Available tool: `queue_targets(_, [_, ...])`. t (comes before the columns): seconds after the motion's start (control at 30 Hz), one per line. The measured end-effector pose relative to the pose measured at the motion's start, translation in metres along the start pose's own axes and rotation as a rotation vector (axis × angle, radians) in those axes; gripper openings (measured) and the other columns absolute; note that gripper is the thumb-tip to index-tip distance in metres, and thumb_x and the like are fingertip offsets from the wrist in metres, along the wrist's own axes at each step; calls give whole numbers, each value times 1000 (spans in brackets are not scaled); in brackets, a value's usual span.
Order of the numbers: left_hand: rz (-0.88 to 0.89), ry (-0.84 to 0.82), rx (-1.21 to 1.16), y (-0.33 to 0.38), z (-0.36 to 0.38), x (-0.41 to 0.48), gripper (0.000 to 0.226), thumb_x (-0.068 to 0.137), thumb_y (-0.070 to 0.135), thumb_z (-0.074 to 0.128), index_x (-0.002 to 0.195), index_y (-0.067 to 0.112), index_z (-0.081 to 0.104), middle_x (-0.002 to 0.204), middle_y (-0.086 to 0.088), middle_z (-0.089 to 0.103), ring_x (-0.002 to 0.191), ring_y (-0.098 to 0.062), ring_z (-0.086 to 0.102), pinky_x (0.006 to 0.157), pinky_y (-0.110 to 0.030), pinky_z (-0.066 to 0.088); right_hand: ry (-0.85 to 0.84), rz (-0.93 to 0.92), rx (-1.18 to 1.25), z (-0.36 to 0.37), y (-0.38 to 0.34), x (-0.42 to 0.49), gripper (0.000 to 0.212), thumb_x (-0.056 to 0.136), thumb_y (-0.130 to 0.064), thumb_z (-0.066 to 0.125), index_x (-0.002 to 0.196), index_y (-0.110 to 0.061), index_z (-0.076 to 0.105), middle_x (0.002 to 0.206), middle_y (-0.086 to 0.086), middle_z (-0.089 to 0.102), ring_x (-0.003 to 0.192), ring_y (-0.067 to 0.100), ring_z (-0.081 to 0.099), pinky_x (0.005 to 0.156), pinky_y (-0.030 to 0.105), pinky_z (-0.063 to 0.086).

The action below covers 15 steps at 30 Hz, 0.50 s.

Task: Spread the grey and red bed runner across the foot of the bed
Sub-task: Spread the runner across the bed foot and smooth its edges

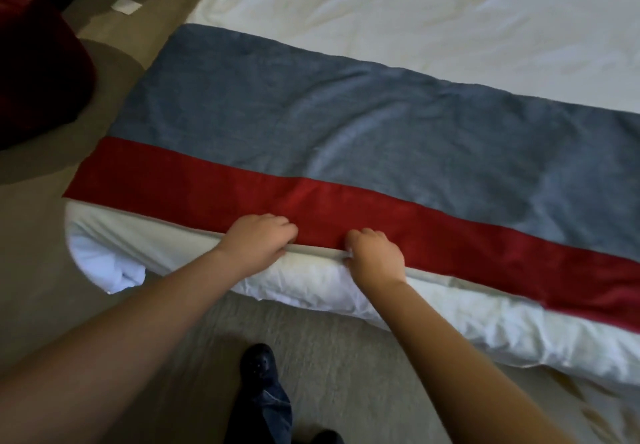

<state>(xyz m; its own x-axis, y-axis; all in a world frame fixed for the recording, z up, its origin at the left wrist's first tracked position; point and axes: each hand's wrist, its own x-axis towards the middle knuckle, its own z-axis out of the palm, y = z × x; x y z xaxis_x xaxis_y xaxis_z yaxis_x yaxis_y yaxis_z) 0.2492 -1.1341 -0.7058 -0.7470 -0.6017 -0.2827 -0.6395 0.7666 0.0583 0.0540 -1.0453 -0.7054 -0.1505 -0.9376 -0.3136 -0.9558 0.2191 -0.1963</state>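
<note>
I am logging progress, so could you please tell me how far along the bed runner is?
Mostly done: the bed runner lies spread across the white duvet, red band nearest. In hand: the left hand and right hand grip its near edge. Left: smoothing the grey creases; its right end is out of view.

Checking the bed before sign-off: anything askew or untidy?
The bed runner lies fairly flat, faintly creased. The odd spot: a white sheet hangs bunched and untucked at the left corner of the bed.

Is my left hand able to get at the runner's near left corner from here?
Probably yes: the left hand grips the bed runner at its near edge, and only fabric lies between it and that corner; sidestepping may help.
</note>
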Motion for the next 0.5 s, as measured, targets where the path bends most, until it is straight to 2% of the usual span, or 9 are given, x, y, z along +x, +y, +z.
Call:
queue_targets(0.07, [-18, -33, -10, 8, 1, 4, 7, 83, 18, 54, 84, 25, 55, 86, 7, 57, 84, -15, 57, 61, -31, 42, -57, -53, 26, -1, 9, -3, 22, 88, -7, 49, 105, -15, 60, 104, 5, 62, 97, 26, 58, 75, 34, 47])
queue_targets(0.13, [-18, -73, -2, 7, 0, 3, 11, 80, 15, 53, 80, 25, 53, 83, 8, 56, 80, -14, 56, 58, -30, 42, -76, -153, 38, 1, 11, -9, 18, 87, -11, 55, 103, -16, 59, 102, 3, 62, 94, 25, 58, 72, 34, 47])
queue_targets(0.23, [18, -91, 13, 9, -7, 2, 8, 78, 28, 58, 83, 29, 52, 84, 11, 56, 80, -11, 55, 57, -28, 39, -55, -245, 74, 4, 23, -20, 23, 81, -25, 67, 101, -23, 55, 99, -3, 59, 94, 19, 55, 67, 30, 43])
queue_targets(0.33, [71, -43, -20, 30, -11, 13, 20, 79, 42, 60, 94, 32, 54, 89, 15, 56, 82, -7, 55, 59, -25, 39, -5, -180, 63, 2, 55, -28, 24, 78, -21, 63, 101, -26, 56, 98, -6, 56, 95, 17, 54, 64, 29, 44])
queue_targets(0.43, [139, -19, -62, 67, -9, 35, 19, 81, 41, 59, 96, 30, 53, 91, 13, 56, 83, -9, 55, 60, -26, 40, -13, -68, 19, -1, 99, -40, 22, 80, -21, 61, 101, -26, 56, 97, -6, 54, 95, 17, 54, 64, 29, 43])
queue_targets(0.5, [189, -15, -79, 96, -8, 50, 17, 82, 39, 59, 94, 29, 53, 90, 12, 55, 84, -11, 55, 61, -28, 40, -33, -6, -2, -6, 127, -48, 21, 82, -23, 61, 102, -26, 56, 100, -6, 54, 98, 18, 54, 69, 31, 46])
